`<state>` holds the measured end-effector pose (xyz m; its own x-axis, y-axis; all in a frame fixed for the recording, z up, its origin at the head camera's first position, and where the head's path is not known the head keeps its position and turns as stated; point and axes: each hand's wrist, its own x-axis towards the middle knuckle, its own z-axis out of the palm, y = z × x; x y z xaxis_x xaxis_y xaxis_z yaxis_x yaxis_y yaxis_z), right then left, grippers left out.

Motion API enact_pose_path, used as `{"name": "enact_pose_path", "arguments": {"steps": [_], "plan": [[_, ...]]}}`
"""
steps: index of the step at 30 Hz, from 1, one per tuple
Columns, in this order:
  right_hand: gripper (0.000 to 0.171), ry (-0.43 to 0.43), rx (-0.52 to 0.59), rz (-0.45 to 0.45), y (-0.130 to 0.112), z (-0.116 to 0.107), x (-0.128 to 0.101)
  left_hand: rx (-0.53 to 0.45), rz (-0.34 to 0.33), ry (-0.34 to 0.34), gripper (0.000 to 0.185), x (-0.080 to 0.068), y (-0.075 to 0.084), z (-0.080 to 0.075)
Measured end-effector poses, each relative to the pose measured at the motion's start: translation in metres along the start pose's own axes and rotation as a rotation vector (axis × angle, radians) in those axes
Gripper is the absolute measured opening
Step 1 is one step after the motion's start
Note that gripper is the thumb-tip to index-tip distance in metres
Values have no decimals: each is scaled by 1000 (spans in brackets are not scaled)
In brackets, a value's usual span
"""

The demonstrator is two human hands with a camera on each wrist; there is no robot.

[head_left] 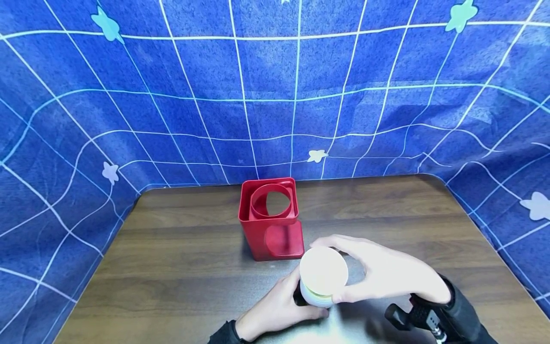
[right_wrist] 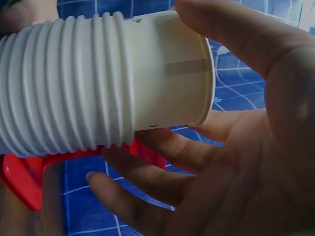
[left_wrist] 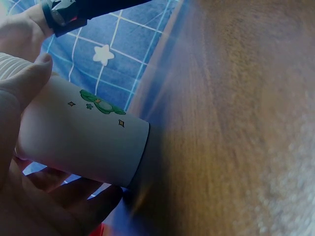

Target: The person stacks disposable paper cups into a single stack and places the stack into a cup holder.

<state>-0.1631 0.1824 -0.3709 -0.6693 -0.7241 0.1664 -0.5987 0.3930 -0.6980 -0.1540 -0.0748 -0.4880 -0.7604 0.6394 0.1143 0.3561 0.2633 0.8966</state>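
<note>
A stack of white paper cups (head_left: 324, 271) stands between my hands just in front of a red holder. My left hand (head_left: 283, 303) grips its lower part, thumb on the near side and fingers round the far side. Green printed leaves show on a smooth cup wall (left_wrist: 93, 132) in the left wrist view. Ridged cup rims (right_wrist: 64, 83) are packed together in the right wrist view, with a plain cup end beyond them. My right hand (head_left: 382, 270) holds the upper end between thumb and fingers. The lower end sits close over the table.
The red holder (head_left: 249, 239), a square box with a round ring in its top and a cut-out front, stands on the brown wooden table (head_left: 172, 267). A blue gridded cloth (head_left: 266, 62) with pale stars rises behind the table and along both sides.
</note>
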Motion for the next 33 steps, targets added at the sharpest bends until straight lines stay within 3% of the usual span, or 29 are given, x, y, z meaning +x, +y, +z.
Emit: {"name": "enact_pose_path", "arguments": {"steps": [16, 23, 30, 33], "plan": [[66, -83, -43, 2, 8, 3, 2, -22, 30, 7, 86, 0, 0, 2], [76, -98, -84, 54, 7, 5, 0, -29, 49, 0, 84, -1, -1, 2], [66, -56, -28, -84, 5, 11, 6, -16, 40, 7, 79, -2, 0, 3], [63, -61, -27, -83, 5, 12, 8, -4, 43, 29, 78, 0, -1, 2]]}}
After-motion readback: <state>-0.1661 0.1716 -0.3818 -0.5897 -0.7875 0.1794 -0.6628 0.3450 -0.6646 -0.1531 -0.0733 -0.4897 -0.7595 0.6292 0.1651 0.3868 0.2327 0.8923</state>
